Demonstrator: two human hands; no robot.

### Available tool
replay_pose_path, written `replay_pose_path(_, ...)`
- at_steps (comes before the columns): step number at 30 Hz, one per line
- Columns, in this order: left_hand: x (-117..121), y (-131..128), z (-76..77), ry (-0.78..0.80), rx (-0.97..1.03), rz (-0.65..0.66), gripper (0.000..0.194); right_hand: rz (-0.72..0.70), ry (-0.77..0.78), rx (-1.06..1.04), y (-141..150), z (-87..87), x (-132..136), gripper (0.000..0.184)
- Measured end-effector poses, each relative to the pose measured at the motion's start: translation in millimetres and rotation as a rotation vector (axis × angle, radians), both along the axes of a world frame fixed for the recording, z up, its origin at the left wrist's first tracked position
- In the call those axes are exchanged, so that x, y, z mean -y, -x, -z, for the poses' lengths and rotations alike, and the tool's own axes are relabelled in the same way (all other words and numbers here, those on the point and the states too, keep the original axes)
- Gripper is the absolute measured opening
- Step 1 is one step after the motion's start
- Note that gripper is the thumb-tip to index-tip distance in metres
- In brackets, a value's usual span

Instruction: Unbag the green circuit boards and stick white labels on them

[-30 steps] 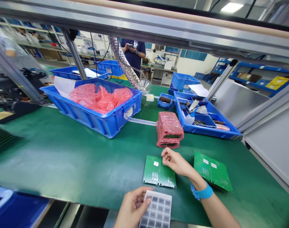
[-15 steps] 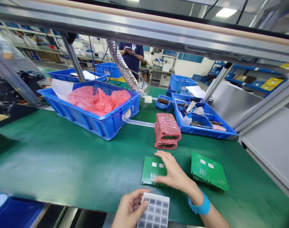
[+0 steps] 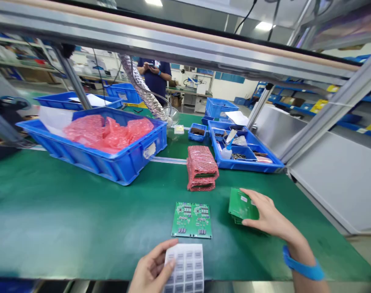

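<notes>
"Sheet of labels (image 3: 184,266): which hand is holding it?"

"My left hand (image 3: 151,266) is pinching it by the left edge, thumb lying on top and fingers curling underneath. It is sitting at six o'clock from the single circuit board (image 3: 192,220), just on my side of it."

"How is that board lying?"

"It is lying flat on the green bench (image 3: 81,219), its component side facing up and dark parts (image 3: 182,230) lining the near edge."

"And where is your right hand working?"

"My right hand (image 3: 266,213) is spanning the stack of boards (image 3: 238,208) at three o'clock from the single one. My thumb is lying along the near edge and my fingers over the far side, so they are standing wide apart. A white label (image 3: 244,199) is showing on the top board, and a blue band (image 3: 303,264) is circling my wrist."

"Are you gripping anything there?"

"My hand is hiding much of the stack, so I can't tell."

"What is standing around the single board?"

"At twelve o'clock a pink-wrapped bundle (image 3: 203,167) is standing close. At ten, a blue bin (image 3: 121,166) is holding loose pink bubble wrap (image 3: 109,132). At one, a blue tray (image 3: 249,165) is holding small boxes (image 3: 245,154) and a bottle (image 3: 226,153). Farther off, at eleven, a person (image 3: 156,84) is standing with a device (image 3: 151,64) in hand."
</notes>
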State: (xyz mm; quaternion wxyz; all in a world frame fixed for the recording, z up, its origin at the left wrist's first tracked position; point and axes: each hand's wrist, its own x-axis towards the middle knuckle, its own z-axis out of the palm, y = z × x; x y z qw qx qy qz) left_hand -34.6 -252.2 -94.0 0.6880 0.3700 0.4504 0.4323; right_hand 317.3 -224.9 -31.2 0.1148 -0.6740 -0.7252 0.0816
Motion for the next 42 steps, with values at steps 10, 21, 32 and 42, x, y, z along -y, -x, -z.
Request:
replay_pose_path(10, 5.4, 1.9, -8.9, -0.121, -0.152, -0.17, 0.03, -0.384, -0.08, -0.643, 149.0, 22.2, 28.1, 0.026)
replay_pose_path(21, 8.0, 14.1, -20.3, -0.22, -0.204, -0.111, 0.018, -0.304, -0.13, -0.839, 179.5, 39.8, 30.0, 0.011)
replay_pose_path(32, 8.0, 14.3, -22.4, -0.423, -0.428, -0.108, 0.012, -0.156, -0.072, -1.147, 189.3, 53.2, 34.5, 0.038)
replay_pose_path(42, 7.4, 11.3, -22.7, -0.233, -0.32, -0.135, 0.013, -0.11, 0.008, -1.256, 190.7, 56.0, 37.0, 0.017)
